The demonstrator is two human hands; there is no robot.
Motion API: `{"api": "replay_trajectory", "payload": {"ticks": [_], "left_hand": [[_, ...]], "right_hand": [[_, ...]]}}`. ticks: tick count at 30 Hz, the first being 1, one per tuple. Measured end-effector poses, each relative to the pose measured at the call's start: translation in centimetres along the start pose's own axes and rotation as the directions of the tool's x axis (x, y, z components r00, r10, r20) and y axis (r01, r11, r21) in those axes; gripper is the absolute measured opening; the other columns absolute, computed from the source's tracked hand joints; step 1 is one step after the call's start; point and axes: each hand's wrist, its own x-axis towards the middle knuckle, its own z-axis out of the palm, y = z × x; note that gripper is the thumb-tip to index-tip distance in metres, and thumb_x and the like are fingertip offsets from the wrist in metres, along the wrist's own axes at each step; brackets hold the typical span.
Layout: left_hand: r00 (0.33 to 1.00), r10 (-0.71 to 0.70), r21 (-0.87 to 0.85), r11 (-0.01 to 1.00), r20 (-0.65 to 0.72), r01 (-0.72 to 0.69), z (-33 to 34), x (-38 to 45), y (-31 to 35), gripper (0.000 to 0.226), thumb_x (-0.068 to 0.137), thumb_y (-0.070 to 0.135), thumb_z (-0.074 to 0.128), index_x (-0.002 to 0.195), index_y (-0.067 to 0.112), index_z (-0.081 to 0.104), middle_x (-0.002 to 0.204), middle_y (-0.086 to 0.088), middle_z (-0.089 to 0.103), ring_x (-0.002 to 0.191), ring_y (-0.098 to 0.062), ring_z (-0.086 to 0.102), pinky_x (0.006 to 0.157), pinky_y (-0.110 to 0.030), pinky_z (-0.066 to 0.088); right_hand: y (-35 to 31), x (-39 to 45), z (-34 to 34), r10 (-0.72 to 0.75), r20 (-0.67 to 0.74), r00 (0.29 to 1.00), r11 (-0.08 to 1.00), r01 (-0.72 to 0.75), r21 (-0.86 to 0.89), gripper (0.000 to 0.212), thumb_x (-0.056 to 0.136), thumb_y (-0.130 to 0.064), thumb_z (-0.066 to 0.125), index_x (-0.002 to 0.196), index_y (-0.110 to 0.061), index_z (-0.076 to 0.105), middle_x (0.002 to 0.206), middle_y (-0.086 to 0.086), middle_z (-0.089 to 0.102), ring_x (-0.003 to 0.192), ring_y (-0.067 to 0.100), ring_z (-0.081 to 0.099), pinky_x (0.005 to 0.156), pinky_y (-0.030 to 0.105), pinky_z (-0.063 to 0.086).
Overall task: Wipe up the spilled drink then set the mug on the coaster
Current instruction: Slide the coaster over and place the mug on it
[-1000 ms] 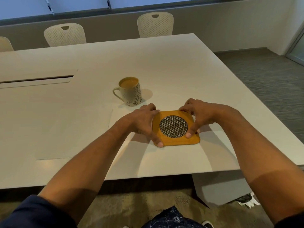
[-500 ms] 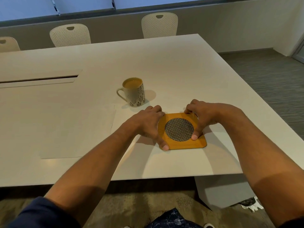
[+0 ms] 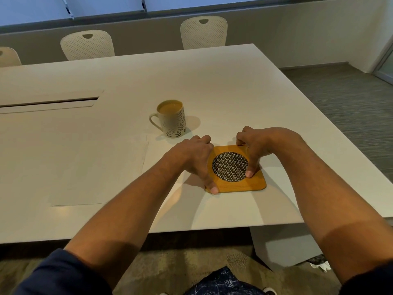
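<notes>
Gripped the coaster with both hands, flat on the white table, near its front edge. Left hand curled round the left side, thumb at the near left corner. Right hand curled over the far right side, thumb pressed on the patterned centre disc. Stood the mug, full and upright, just beyond the left hand, apart from the coaster, handle pointing left

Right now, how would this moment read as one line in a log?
left hand: grips coaster | right hand: grips coaster | mug: full, on table, off coaster | spill: none visible
</notes>
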Motion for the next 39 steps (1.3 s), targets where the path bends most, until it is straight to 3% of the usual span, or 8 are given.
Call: {"api": "replay_trajectory", "payload": {"ticks": [7, 11, 13, 17, 25, 28, 31, 39], "left_hand": [[1.0, -0.024, -0.018, 1.0, 0.016, 0.025, -0.5, 0.0, -0.3, 0.125, 0.046, 0.095, 0.065, 0.143, 0.019, 0.043, 0.129, -0.002, 0.046, 0.112, -0.019, 0.047, 0.093, -0.044, 0.052], [0.958, -0.06, -0.139, 0.99, -0.279, 0.021, 0.1, -0.8, -2.2, 0.108, 0.068, 0.09, 0.052, 0.147, 0.017, 0.045, 0.135, -0.003, 0.055, 0.114, -0.019, 0.057, 0.085, -0.037, 0.054], [0.878, -0.1, -0.231, 0.973, -0.469, -0.013, 0.5, -1.2, -3.5, 0.078, 0.08, 0.074, 0.061, 0.135, 0.019, 0.058, 0.123, -0.001, 0.063, 0.098, -0.011, 0.061, 0.073, -0.029, 0.052], [0.665, -0.347, -0.487, 0.873, -0.661, -0.03, 1.4, -2.1, -5.9, 0.035, 0.088, 0.049, 0.068, 0.1, 0.017, 0.075, 0.094, 0.003, 0.073, 0.076, -0.008, 0.065, 0.066, -0.032, 0.059], [0.33, -0.857, -0.911, 0.413, -0.395, -0.017, 3.1, -2.8, -11.6, 0.04, 0.091, 0.044, 0.062, 0.078, 0.006, 0.067, 0.076, -0.011, 0.071, 0.073, -0.034, 0.07, 0.068, -0.043, 0.058], [0.358, -0.895, -0.963, 0.262, -0.266, -0.061, 3.4, -2.2, -13.1, 0.032, 0.095, 0.044, 0.057, 0.096, 0.012, 0.061, 0.096, -0.007, 0.068, 0.075, -0.028, 0.071, 0.055, -0.025, 0.049], [0.473, -0.864, -0.985, 0.142, -0.171, -0.096, 3.6, -1.3, -13.8, 0.036, 0.101, 0.043, 0.048, 0.109, 0.011, 0.062, 0.112, -0.007, 0.067, 0.068, -0.022, 0.069, 0.062, -0.03, 0.046], [0.588, -0.804, -0.955, -0.1, -0.088, -0.279, 3.0, 0.7, -13.1, 0.038, 0.107, 0.033, 0.039, 0.088, 0.008, 0.06, 0.082, -0.009, 0.061, 0.048, -0.016, 0.063, 0.043, -0.022, 0.048]], "right_hand": [[-1.2, 0.3, -0.8, 0.05, 0.013, 0.999, 0.989, -0.048, -0.138, 0.111, 0.046, -0.061, 0.095, 0.14, -0.026, 0.046, 0.138, -0.001, 0.045, 0.112, 0.023, 0.05, 0.087, 0.04, 0.051], [-2.8, 1.1, -1.4, -0.053, -0.299, 0.953, 0.971, -0.021, -0.239, 0.099, 0.062, -0.072, 0.081, 0.143, -0.025, 0.048, 0.138, 0.0, 0.055, 0.118, 0.024, 0.057, 0.082, 0.039, 0.048], [-3.8, 2.0, -1.5, -0.14, -0.432, 0.891, 0.978, 0.057, -0.2, 0.088, 0.07, -0.067, 0.079, 0.142, -0.027, 0.048, 0.138, -0.002, 0.057, 0.119, 0.022, 0.058, 0.087, 0.041, 0.051], [-6.2, 4.1, -1.0, -0.134, -0.516, 0.846, 0.907, 0.314, 0.281, 0.075, 0.074, -0.057, 0.083, 0.136, -0.026, 0.054, 0.126, -0.005, 0.064, 0.105, 0.012, 0.061, 0.092, 0.043, 0.055], [-10.6, 9.1, -0.6, -0.039, -0.548, 0.836, 0.645, 0.44, 0.625, 0.097, 0.07, -0.046, 0.09, 0.148, -0.022, 0.038, 0.137, 0.003, 0.058, 0.112, 0.015, 0.055, 0.079, 0.025, 0.046], [-11.7, 10.4, -1.0, -0.025, -0.542, 0.84, 0.585, 0.452, 0.673, 0.104, 0.066, -0.043, 0.093, 0.15, -0.022, 0.035, 0.139, 0.004, 0.056, 0.113, 0.015, 0.053, 0.077, 0.025, 0.043], [-12.6, 11.4, -0.9, -0.022, -0.539, 0.842, 0.496, 0.478, 0.725, 0.104, 0.062, -0.04, 0.096, 0.147, -0.02, 0.038, 0.135, 0.004, 0.058, 0.116, 0.019, 0.058, 0.087, 0.034, 0.053], [-14.1, 13.3, -1.0, -0.063, -0.548, 0.834, 0.393, 0.525, 0.754, 0.1, 0.055, -0.032, 0.1, 0.137, -0.016, 0.045, 0.127, 0.001, 0.064, 0.118, 0.02, 0.062, 0.101, 0.05, 0.052]]}}
